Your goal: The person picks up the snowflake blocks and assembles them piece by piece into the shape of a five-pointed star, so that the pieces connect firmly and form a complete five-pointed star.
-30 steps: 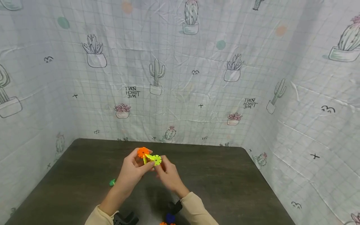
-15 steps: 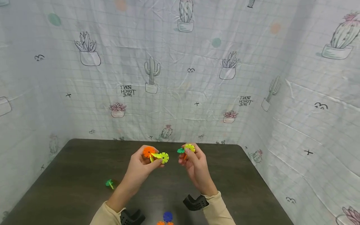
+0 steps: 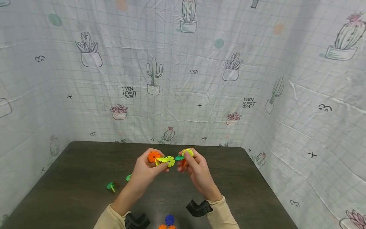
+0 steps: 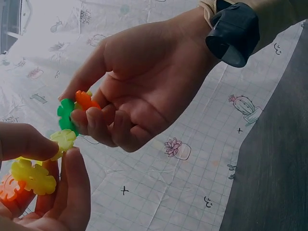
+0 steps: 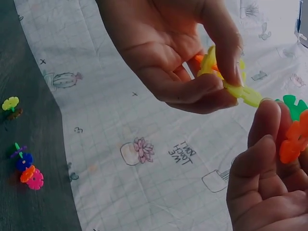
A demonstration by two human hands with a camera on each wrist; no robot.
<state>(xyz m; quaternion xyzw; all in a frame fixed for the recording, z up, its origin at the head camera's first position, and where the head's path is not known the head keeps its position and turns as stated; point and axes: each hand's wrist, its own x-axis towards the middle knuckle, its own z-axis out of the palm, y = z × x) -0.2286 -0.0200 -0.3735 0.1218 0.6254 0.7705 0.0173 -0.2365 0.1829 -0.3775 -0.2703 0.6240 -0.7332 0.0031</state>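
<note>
My left hand (image 3: 145,170) pinches a joined cluster of notched plastic discs, an orange disc (image 3: 153,156) and several yellow ones (image 3: 170,161). Held in my right hand (image 3: 197,168) is a second cluster, with a yellow disc (image 3: 187,153), a green disc (image 3: 179,157) and an orange disc (image 5: 294,137). Both hands are raised above the table, fingertips facing each other. In the left wrist view the green disc (image 4: 66,115) lies very close to the left cluster's outer yellow disc (image 4: 62,139); whether they touch, I cannot tell. Fingers cover parts of both clusters.
On the dark table (image 3: 71,203) lie a green-and-yellow disc piece (image 3: 111,186) and a green disc (image 3: 129,177) by the left forearm. Near the front edge sit a blue disc (image 3: 169,219) and orange discs (image 3: 163,226). A cactus-print curtain (image 3: 183,95) surrounds the table.
The hands were together one second ago, then the right hand moved away to the right with its cluster. Since then it has come back left, and the left hand has shifted slightly right.
</note>
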